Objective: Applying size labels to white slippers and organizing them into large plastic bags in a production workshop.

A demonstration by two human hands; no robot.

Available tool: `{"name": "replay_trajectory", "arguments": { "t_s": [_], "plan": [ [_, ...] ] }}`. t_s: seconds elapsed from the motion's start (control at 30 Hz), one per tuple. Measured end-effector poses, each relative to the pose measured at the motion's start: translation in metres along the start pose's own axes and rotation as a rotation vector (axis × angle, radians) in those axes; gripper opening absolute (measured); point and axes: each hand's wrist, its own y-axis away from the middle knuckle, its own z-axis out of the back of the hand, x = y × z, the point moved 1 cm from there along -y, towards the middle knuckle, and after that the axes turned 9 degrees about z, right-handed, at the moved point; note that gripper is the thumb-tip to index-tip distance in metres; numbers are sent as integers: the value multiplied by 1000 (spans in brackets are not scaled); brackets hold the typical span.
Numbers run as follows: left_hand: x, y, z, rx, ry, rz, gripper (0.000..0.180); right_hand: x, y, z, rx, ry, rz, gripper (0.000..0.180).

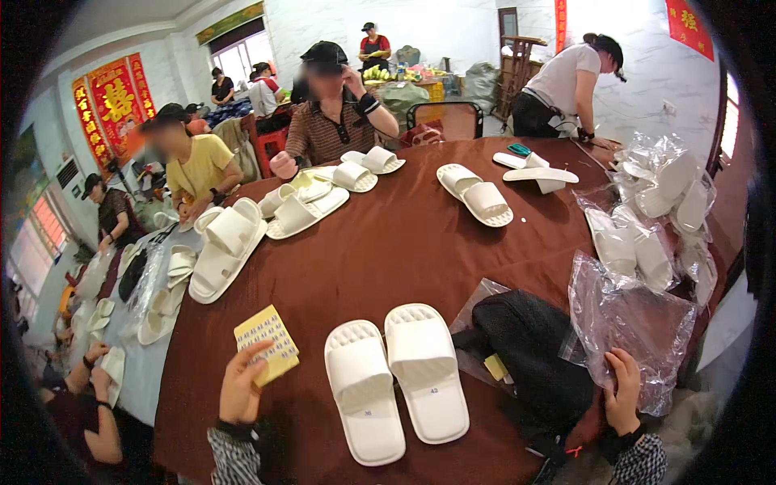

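Observation:
My left hand is closed on a yellow sheet of stickers, pinched between thumb and fingers at the table's near left. Closed on the edge of a clear plastic bag, my right hand is at the near right; the bag looks flat and crumpled. Between my hands a pair of white slippers lies side by side, soles down and toes pointing away: the left slipper sits slightly nearer than the right slipper. Each has a small printed mark on its insole.
A black cloth bag lies beside the pair, over some clear plastic. Bagged slippers are piled at the right edge. More white slippers lie along the far left, others farther back on the brown tablecloth. Several people work around.

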Motion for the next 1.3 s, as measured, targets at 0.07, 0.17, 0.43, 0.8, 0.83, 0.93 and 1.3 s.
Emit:
{"name": "replay_trajectory", "arguments": {
  "t_s": [0.07,0.17,0.43,0.8,0.83,0.93,1.3],
  "plan": [
    [2,-8,16,1,-6,85,39,-4,0,1,26,-34,6,51],
    [7,-19,37,-24,41,151,42,-7,3,2,16,-43,-40,58],
    [21,-24,46,-135,35,87,45,-9,13,9,-56,143,113,52],
    [28,-20,36,-245,77,-52,41,-3,-11,17,-56,28,195,32],
    [27,-20,35,-270,73,-39,41,-3,-8,16,-57,29,194,32],
    [26,-20,31,-262,52,-37,39,-6,6,9,117,18,51,50],
    [32,-18,25,-279,-20,-90,35,9,35,21,-49,218,380,38]
  ]
}}
